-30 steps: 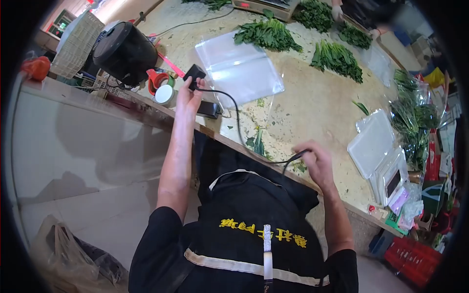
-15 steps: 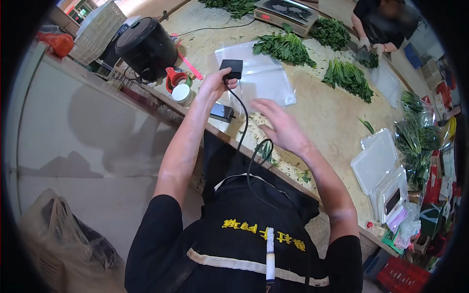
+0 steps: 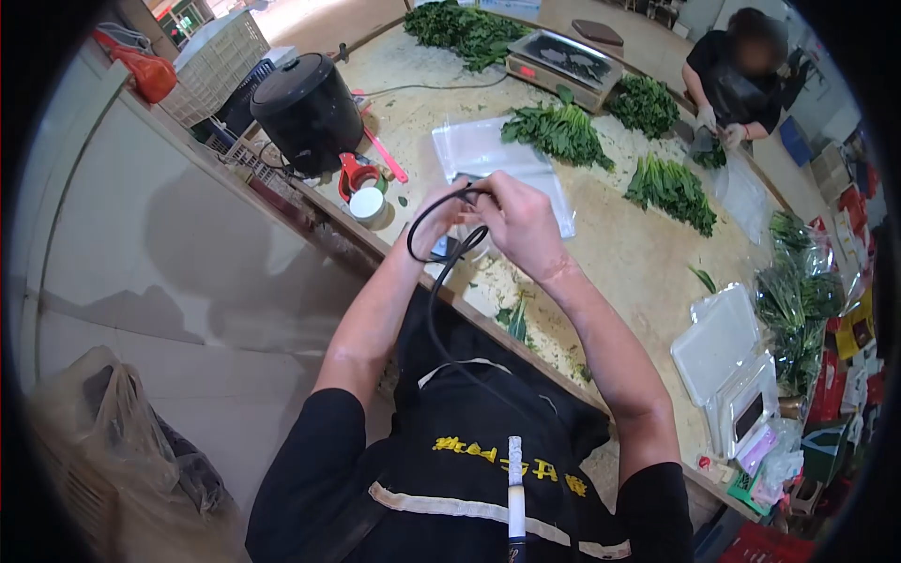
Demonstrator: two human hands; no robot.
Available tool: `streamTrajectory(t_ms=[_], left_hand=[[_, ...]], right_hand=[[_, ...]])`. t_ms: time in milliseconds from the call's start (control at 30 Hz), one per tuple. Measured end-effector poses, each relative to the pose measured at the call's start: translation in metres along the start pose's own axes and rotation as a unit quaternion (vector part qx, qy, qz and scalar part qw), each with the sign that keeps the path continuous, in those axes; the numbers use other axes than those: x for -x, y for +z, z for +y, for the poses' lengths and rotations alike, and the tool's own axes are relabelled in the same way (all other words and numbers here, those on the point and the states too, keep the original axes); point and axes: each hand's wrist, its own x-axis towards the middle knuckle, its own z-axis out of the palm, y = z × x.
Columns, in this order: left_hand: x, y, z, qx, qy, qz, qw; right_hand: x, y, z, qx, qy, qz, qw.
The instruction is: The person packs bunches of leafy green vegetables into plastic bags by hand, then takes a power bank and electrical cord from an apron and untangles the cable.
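A black cable (image 3: 434, 314) hangs in a loop between my two hands, above the near edge of the table. My left hand (image 3: 439, 214) is closed, with the cable running from it; the black box it held is now mostly hidden. My right hand (image 3: 523, 218) is closed on the cable close beside my left. Below them, a dark flat device (image 3: 441, 248) lies partly covered on the table. Just beyond my hands are clear plastic bags (image 3: 493, 150).
Greens (image 3: 560, 133) lie in several bunches near a scale (image 3: 563, 68). To the left stand a black bin (image 3: 308, 114), a red tape dispenser (image 3: 353, 174) and a white-lidded jar (image 3: 367, 205). White trays (image 3: 718, 342) lie at right. A co-worker (image 3: 737, 89) handles greens across the table.
My right hand has moved from open beside the cable to gripping it next to my left hand. My left hand has come lower, and the cable now forms a loop at my hands.
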Motion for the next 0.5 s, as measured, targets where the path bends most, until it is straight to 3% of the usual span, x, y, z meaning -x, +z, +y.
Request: streamTrajectory(t_ms=[33,100,200,333,433,500], left_hand=[[-0.003,0.002,0.005,-0.141,-0.008,0.01,0.99],[0.021,0.03,0.01,-0.159,0.022,0.098,0.982],[0.065,0.077,0.031,-0.245,0.053,0.146,0.957],[0.125,0.115,0.044,-0.148,0.138,0.029,0.979],[0.132,0.129,0.041,-0.104,0.195,0.008,0.975],[0.127,0.126,0.049,-0.097,0.228,0.062,0.967]], right_hand=[[-0.007,0.0,0.005,-0.01,0.034,0.015,0.999],[-0.018,0.0,0.024,-0.018,0.099,0.026,0.995],[-0.026,-0.006,0.04,-0.087,0.18,0.034,0.979],[-0.02,-0.008,0.053,-0.189,0.266,0.058,0.943],[-0.018,-0.006,0.054,-0.214,0.304,0.081,0.925],[-0.013,-0.007,0.053,-0.247,0.314,0.104,0.911]])
